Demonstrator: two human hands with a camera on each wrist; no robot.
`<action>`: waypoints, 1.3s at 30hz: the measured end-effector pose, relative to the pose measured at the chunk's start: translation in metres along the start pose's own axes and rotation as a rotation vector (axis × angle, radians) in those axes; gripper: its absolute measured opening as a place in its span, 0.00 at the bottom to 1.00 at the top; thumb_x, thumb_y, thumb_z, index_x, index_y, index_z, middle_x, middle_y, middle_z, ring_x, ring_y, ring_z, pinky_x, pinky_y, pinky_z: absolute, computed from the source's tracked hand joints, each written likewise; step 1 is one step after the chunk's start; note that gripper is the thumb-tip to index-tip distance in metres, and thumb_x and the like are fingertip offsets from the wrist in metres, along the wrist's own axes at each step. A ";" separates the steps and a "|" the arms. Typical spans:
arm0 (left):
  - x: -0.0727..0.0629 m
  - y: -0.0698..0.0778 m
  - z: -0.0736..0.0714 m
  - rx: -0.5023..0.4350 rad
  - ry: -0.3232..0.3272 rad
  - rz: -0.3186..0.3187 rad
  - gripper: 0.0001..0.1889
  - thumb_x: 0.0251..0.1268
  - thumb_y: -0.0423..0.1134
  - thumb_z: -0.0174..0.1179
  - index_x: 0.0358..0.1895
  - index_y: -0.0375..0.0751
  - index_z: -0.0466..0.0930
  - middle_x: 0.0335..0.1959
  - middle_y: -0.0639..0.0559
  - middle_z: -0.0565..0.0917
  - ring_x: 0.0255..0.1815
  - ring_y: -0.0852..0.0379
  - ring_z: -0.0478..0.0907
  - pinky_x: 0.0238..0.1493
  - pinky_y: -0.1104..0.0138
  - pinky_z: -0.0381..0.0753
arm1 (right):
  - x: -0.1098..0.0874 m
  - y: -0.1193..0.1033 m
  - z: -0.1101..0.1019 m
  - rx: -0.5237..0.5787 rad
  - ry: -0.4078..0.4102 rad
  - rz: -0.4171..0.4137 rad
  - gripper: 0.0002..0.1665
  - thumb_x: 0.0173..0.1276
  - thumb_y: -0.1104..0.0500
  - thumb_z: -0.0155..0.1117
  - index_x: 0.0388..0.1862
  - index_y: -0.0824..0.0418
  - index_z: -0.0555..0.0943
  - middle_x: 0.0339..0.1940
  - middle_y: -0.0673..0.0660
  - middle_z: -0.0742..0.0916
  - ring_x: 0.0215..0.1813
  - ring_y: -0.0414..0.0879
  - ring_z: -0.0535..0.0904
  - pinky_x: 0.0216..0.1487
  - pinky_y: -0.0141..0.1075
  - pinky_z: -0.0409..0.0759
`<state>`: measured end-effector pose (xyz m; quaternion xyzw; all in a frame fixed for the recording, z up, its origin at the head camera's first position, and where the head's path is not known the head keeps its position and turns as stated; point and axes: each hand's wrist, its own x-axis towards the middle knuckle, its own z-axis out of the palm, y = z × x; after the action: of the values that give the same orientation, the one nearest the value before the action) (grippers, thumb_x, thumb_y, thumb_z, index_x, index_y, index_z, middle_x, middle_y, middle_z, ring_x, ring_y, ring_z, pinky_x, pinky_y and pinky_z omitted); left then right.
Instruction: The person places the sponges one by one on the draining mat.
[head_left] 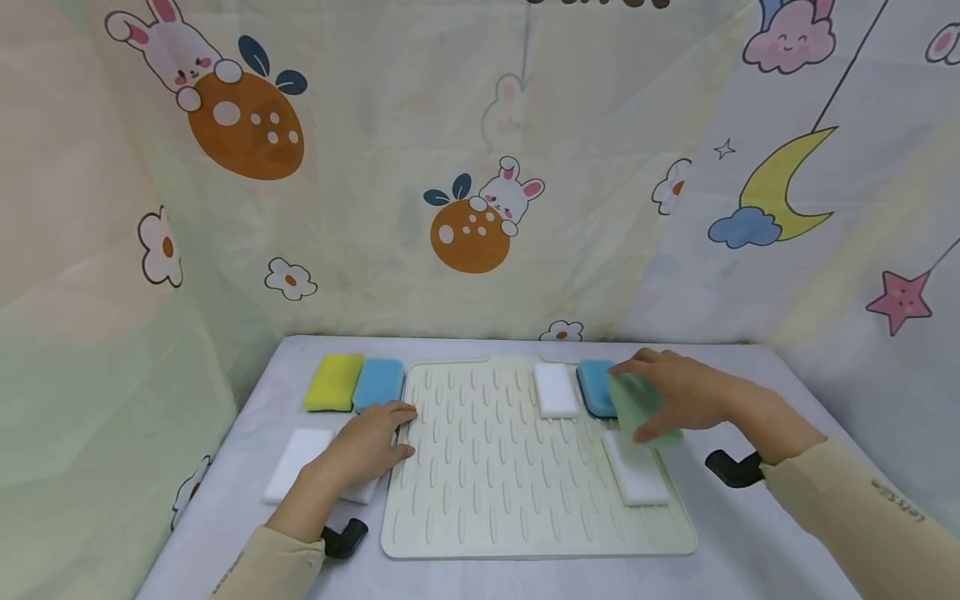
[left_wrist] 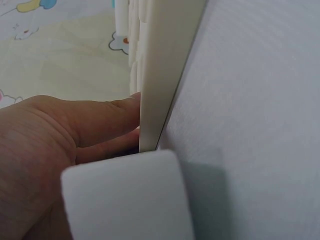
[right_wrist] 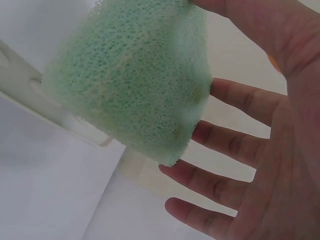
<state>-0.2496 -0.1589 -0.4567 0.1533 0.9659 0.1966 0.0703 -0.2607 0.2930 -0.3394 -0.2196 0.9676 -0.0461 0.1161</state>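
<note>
My right hand (head_left: pixel 690 387) pinches a thin green porous sponge (head_left: pixel 632 402) between thumb and fingers, above the right side of a cream ridged board (head_left: pixel 480 467). The right wrist view shows the sponge's (right_wrist: pixel 130 75) open-pored face, with the outer fingers spread apart. Below it a white sponge block (head_left: pixel 637 482) is partly covered. Beside it on the board stand a blue sponge (head_left: pixel 595 387) and another white block (head_left: pixel 557 392). My left hand (head_left: pixel 367 442) rests against the board's left edge, its thumb (left_wrist: pixel 112 120) touching the ridged side.
Left of the board, a yellow sponge (head_left: pixel 333 383) and a blue sponge (head_left: pixel 378 382) lie side by side. White blocks (head_left: pixel 295 462) lie nearer, partly behind the left arm. A white cloth (head_left: pixel 750 533) covers the table; a printed curtain (head_left: pixel 360 217) hangs behind.
</note>
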 end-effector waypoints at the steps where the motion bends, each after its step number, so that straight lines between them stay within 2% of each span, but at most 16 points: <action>1: 0.000 0.000 0.000 -0.001 0.001 0.003 0.31 0.66 0.45 0.71 0.72 0.43 0.76 0.74 0.48 0.75 0.77 0.39 0.68 0.74 0.40 0.70 | 0.000 -0.001 0.000 -0.003 0.003 -0.004 0.56 0.49 0.34 0.84 0.75 0.48 0.73 0.71 0.58 0.77 0.69 0.61 0.73 0.64 0.62 0.78; 11: -0.001 0.000 0.000 -0.006 0.012 0.017 0.31 0.66 0.44 0.71 0.71 0.42 0.76 0.74 0.48 0.75 0.77 0.38 0.68 0.73 0.39 0.69 | 0.000 -0.015 0.006 -0.024 0.001 -0.011 0.56 0.49 0.33 0.83 0.76 0.46 0.72 0.72 0.58 0.76 0.69 0.63 0.73 0.63 0.64 0.78; 30: 0.000 -0.001 0.002 0.020 0.016 0.014 0.31 0.66 0.46 0.71 0.71 0.43 0.77 0.74 0.49 0.75 0.76 0.41 0.69 0.72 0.44 0.72 | 0.004 -0.030 0.018 -0.047 0.029 -0.070 0.59 0.47 0.28 0.81 0.75 0.47 0.72 0.69 0.55 0.78 0.66 0.59 0.75 0.64 0.61 0.77; 39: 0.000 -0.001 0.002 0.022 0.012 0.012 0.31 0.66 0.46 0.71 0.71 0.43 0.77 0.74 0.50 0.75 0.76 0.41 0.69 0.73 0.43 0.72 | 0.008 -0.040 0.026 -0.041 0.034 -0.085 0.57 0.47 0.28 0.81 0.75 0.44 0.73 0.68 0.55 0.77 0.61 0.56 0.77 0.60 0.55 0.79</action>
<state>-0.2500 -0.1594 -0.4588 0.1585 0.9674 0.1874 0.0617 -0.2451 0.2524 -0.3607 -0.2622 0.9599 -0.0350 0.0931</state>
